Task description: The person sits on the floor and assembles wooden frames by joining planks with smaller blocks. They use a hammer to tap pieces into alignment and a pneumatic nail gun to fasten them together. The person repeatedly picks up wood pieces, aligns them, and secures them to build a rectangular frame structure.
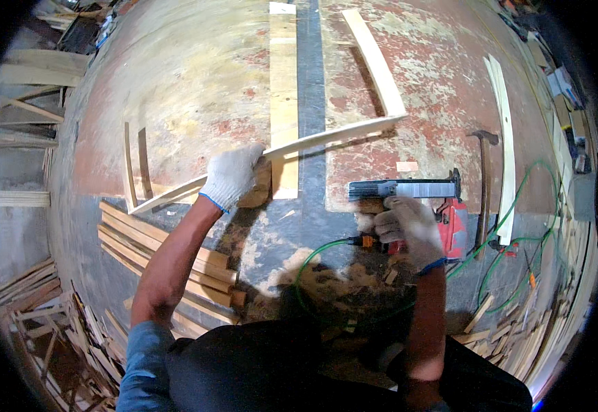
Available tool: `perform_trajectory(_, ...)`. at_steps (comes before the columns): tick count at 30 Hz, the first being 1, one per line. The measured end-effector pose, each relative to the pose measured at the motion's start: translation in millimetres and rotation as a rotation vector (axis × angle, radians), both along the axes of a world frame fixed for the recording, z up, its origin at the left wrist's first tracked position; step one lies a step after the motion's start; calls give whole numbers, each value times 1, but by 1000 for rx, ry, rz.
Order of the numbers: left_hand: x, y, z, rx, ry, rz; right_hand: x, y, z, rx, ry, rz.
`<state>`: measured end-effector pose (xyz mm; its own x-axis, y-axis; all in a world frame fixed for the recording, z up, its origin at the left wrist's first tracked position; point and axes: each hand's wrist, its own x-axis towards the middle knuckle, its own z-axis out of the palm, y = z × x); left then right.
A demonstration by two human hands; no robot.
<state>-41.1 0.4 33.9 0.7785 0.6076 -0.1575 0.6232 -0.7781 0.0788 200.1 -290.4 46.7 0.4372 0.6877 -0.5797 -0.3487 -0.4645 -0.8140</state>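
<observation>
My left hand (234, 175), in a white knit glove, is closed around the middle of a long thin wooden strip (333, 136). This strip slants across the work surface. A shorter wooden piece (374, 62) meets its far right end, and another short piece (129, 165) rises from its left end. Under my left hand is a small wooden block (261, 185), partly hidden. My right hand (409, 232), gloved too, is wrapped around the handle of a red nail gun (453, 230) with a black and grey magazine. The glove covers most of the handle.
A green air hose (306, 264) runs from the gun and loops right. Right of the gun lie a hammer (484, 172) and pale strips (505, 151). Stacked slats (168, 240) lie near left; a flat board (284, 89) points away. Scrap wood (519, 343) piles up near right.
</observation>
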Motion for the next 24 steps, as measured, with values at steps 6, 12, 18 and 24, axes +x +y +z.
perform_trajectory(6, 36, 32, 53, 110, -143, 109, -60, 36, -46, 285, 281, 279)
perform_trajectory(12, 81, 142, 66, 54, -177, 353, -155, 81, -20, 20, 413, 402)
perform_trajectory(18, 49, 172, 38, -104, -375, 583, -187, 79, -49, 7, 590, 372)
perform_trajectory(24, -15, 77, -26, -238, -278, 474, -152, 70, -102, 2, -42, 318)
